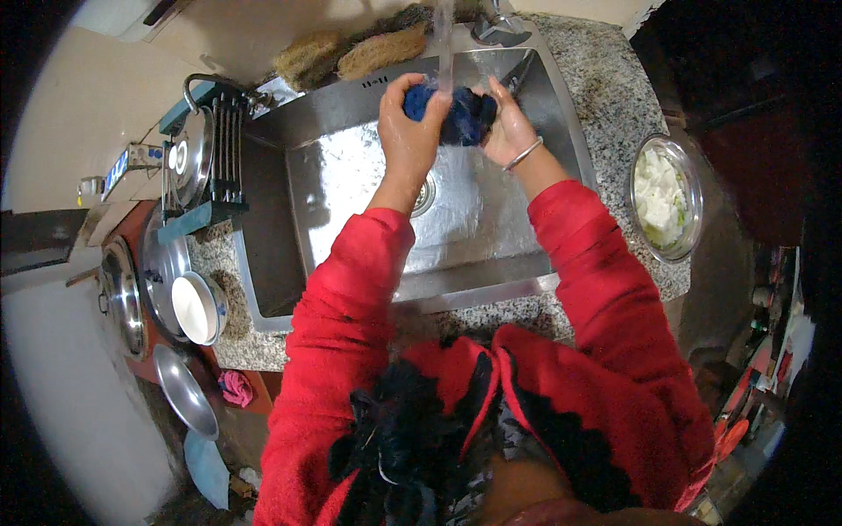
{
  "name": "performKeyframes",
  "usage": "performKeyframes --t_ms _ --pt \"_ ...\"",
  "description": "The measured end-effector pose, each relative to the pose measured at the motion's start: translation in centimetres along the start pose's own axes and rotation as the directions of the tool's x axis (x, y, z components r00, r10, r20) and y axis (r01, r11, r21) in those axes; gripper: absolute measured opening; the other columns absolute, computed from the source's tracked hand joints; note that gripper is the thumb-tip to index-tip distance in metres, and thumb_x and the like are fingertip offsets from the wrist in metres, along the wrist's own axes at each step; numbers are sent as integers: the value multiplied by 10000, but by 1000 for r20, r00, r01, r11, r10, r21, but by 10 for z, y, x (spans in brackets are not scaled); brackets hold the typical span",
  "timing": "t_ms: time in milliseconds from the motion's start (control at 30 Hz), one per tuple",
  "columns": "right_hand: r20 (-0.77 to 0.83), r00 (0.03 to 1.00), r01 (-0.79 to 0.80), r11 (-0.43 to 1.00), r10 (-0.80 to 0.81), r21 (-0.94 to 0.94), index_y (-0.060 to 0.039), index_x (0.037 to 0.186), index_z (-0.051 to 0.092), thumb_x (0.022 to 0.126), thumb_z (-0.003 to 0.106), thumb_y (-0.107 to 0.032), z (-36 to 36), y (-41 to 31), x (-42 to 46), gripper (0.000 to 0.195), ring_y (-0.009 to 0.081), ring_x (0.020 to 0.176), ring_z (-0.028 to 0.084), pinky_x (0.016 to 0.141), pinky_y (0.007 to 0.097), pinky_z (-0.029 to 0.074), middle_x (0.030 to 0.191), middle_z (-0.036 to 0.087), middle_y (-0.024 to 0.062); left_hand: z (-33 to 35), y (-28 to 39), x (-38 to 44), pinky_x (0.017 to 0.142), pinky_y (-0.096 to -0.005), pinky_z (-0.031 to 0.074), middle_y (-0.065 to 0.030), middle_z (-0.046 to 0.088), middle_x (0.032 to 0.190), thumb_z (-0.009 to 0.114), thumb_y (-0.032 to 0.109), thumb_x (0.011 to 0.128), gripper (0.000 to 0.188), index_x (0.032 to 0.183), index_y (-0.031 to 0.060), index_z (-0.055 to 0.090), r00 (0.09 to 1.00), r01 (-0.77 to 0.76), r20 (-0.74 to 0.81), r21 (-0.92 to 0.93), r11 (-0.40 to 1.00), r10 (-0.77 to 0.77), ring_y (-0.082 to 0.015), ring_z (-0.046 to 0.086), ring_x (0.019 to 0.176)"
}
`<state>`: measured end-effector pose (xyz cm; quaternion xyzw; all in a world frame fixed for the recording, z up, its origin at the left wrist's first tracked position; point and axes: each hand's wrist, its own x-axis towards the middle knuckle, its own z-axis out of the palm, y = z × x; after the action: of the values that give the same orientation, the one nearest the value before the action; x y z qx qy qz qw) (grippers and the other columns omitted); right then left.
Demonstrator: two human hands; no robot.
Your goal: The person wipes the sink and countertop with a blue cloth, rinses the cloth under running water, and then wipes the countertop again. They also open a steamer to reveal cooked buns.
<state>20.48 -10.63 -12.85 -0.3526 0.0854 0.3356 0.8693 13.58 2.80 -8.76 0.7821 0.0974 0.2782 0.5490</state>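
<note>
Under the running faucet water, a wet dark blue cloth (460, 118) is bunched above the stainless steel sink (355, 197). My left hand (411, 131) grips its left part, thumb and fingers curled around it. At its right end is my right hand (510, 125), palm turned up against the cloth and some fingers raised; the cloth hides part of that hand. A metal bangle (523, 154) circles my right wrist. Water falls onto the cloth between both hands. Below them the round drain (424, 196) is partly hidden by my left forearm.
Fibrous scrubbers (381, 51) lie behind the sink. At left stand a dish rack (223, 151) with a metal lid, a white bowl (195, 309) and a steel bowl (185, 391). On the right, a glass bowl (664, 197) of pale food sits at the granite counter's edge (674, 279).
</note>
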Motion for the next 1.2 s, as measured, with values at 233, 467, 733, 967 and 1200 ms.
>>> performKeyframes --t_ms 233,467,733,967,1200 --pt "25 969 -245 969 244 21 -82 1064 533 807 425 -614 6 27 -18 600 220 863 600 770 348 503 994 586 83 -15 13 -34 848 -426 355 -130 473 980 724 239 642 387 973 105 575 831 -534 301 194 823 468 -338 438 960" --pt "-89 995 30 983 -46 -182 -59 887 574 760 623 -154 28 31 -38 167 158 740 589 667 278 489 818 593 43 -4 -1 -53 825 -384 373 -143 469 970 667 239 711 319 940 53 544 976 -177 143 100 979 162 -321 455 908" --pt "99 948 252 524 -303 -813 -26 888 581 749 678 -215 21 12 -43 254 80 714 509 647 222 433 784 571 31 3 -5 -51 765 -271 390 -90 562 854 429 375 898 395 955 7 558 833 552 263 -322 770 -487 -158 497 809" --pt "122 884 204 138 -451 -969 -25 1022 562 864 516 -215 11 -32 -58 251 152 869 548 797 271 419 917 606 107 -40 -3 -44 706 -273 441 -99 588 836 639 380 767 415 958 26 542 915 365 169 46 930 -367 -166 556 769" --pt "268 853 516 646 -448 -562 -26 1025 578 854 506 -85 54 -32 -80 195 110 953 489 861 242 376 1024 554 22 -61 3 -60 809 -304 405 -109 508 1000 724 301 704 575 1139 59 438 779 377 543 -3 926 -315 -180 485 920"
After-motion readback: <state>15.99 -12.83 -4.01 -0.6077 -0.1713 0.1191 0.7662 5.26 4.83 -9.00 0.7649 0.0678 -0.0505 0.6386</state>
